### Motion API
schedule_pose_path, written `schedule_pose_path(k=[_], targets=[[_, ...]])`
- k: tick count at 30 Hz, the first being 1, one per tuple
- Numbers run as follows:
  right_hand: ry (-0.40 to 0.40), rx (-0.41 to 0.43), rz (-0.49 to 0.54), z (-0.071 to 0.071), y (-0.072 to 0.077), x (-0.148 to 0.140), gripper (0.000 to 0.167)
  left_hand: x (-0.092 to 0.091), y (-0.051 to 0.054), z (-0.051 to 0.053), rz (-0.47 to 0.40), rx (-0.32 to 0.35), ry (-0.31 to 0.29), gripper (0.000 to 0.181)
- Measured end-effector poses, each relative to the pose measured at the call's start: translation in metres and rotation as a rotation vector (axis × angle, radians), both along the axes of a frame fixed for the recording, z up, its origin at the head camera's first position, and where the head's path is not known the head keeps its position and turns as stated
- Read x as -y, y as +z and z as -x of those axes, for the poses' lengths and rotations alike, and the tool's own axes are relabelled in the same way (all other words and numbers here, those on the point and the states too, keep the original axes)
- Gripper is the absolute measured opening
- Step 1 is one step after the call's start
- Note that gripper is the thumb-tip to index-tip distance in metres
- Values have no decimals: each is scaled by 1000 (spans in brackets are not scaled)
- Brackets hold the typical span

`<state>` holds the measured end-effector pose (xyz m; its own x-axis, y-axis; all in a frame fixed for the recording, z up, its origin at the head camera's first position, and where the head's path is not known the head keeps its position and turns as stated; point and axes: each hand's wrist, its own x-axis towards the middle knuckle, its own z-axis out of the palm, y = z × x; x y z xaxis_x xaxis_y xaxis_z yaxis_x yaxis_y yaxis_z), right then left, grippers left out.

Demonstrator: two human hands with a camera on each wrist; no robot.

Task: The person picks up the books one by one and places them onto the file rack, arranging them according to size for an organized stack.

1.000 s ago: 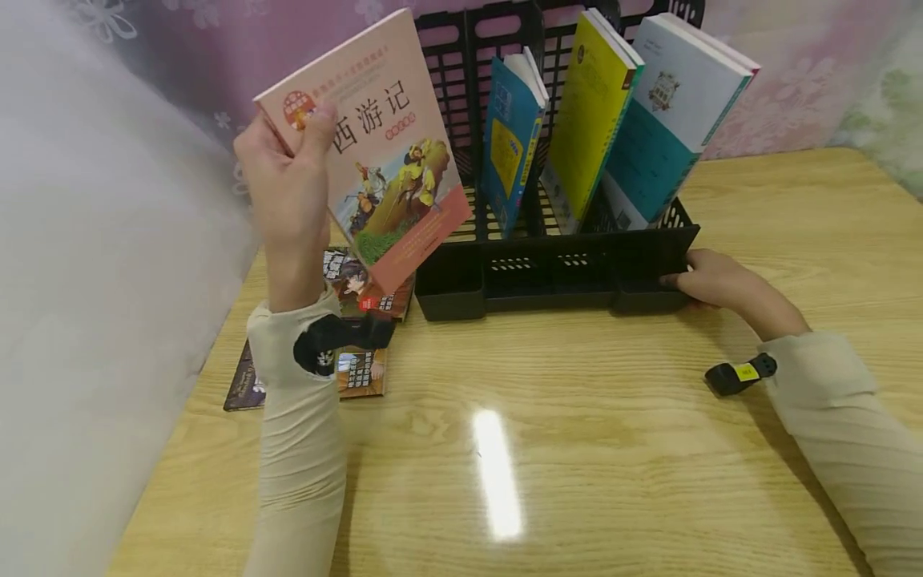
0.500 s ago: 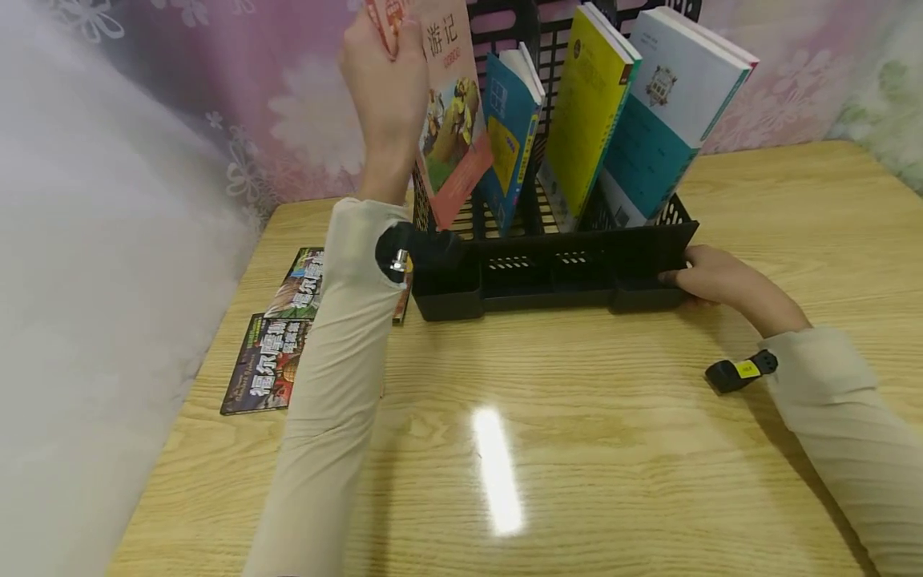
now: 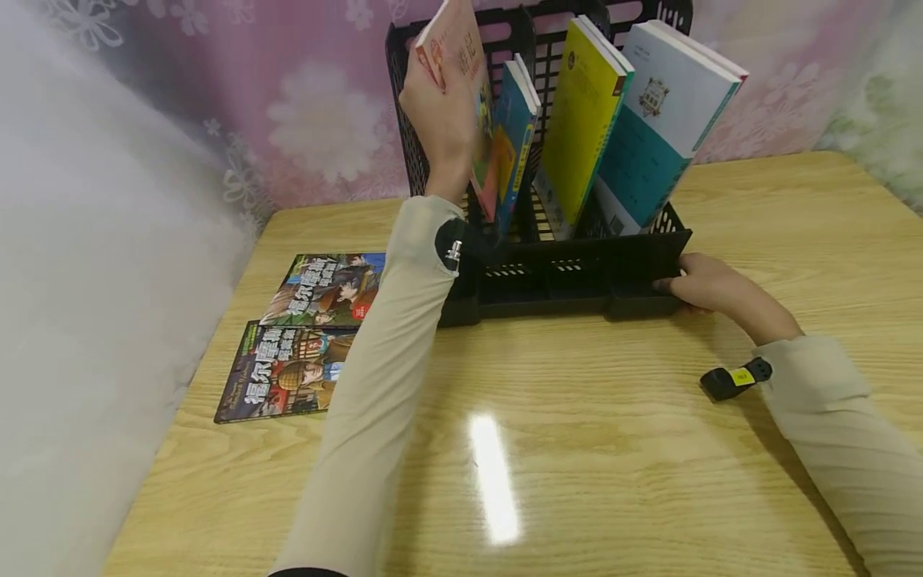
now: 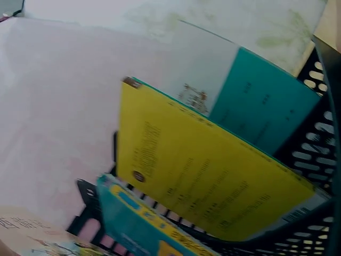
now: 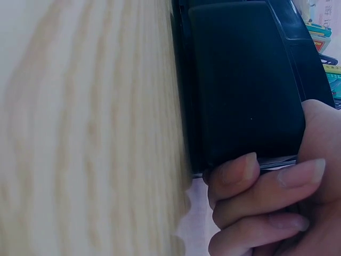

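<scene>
Head view, left hand: The left hand (image 3: 441, 120) pinches the pink book (image 3: 465, 58) by its upper corner, tilted, at the left part of the black rack (image 3: 548, 298).
Head view, pink book: Its lower end lies just beside the blue book (image 3: 515, 104); contact with the rack's floor cannot be told. If lowered askew, it could catch the blue book and knock it over.
Head view, right hand: The right hand (image 3: 710, 283) grips the rack's front right corner; a loosened hold might let the rack slide under a push.
Head view, comics: Two comics (image 3: 328, 288) lie flat on the table (image 3: 577, 465), partly hidden by the left sleeve.
Left wrist view, gaps: The yellow book (image 4: 181, 170) stands between the blue book and the white-and-teal book (image 4: 266, 101), loosely spaced; a bump could probably topple them.
Right wrist view, fingers: Curled at the rack's end, close to the table.
</scene>
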<state>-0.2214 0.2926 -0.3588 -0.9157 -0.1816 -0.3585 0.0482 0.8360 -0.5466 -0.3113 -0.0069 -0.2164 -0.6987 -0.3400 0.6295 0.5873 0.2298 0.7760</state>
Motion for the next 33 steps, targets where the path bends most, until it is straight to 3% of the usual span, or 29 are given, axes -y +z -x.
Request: schedule_pose_path(k=[8,16,21,24,28,33], targets=[[3,-26,-12,-1,4,1,45,-18,-30,25,26,-26,-110,37],[22,-29,-53,1,4,5,57,-18,-61,37,43,24,-51,35],[12,-20,-39,-1,5,1,52,-23,-66,38,-67,49,-62,35],[11,-23,-43,-2,4,1,53,-28,-67,36,-58,103,-132,36],[3,-22,-39,-2,3,3,56,-31,-70,35,87,198,-256,40],[-2,-24,-20,-3,3,3,51,-30,-71,31,215,322,-463,55]])
